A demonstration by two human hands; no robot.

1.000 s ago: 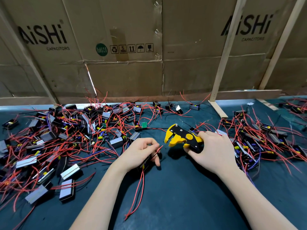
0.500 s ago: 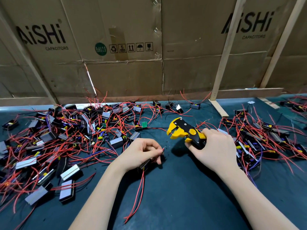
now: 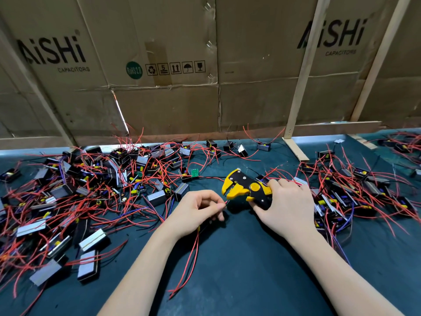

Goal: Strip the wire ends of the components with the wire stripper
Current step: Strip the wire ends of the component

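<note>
My right hand (image 3: 286,205) grips the handles of a yellow and black wire stripper (image 3: 245,189), its jaws pointing left. My left hand (image 3: 196,212) pinches the end of a red wire (image 3: 226,202) between thumb and fingers, the tip just below and left of the jaws, a small gap apart. The component under the left palm is mostly hidden; its other red wires (image 3: 190,265) trail toward me over the dark green mat (image 3: 239,281).
A big heap of black components with red wires (image 3: 79,197) covers the left of the mat. A second heap (image 3: 355,190) lies to the right. Cardboard sheets (image 3: 170,87) and wooden slats (image 3: 305,87) wall off the back.
The stripper has tilted so that its jaws point down toward the left hand. My left hand has lifted the wire end up toward those jaws.
</note>
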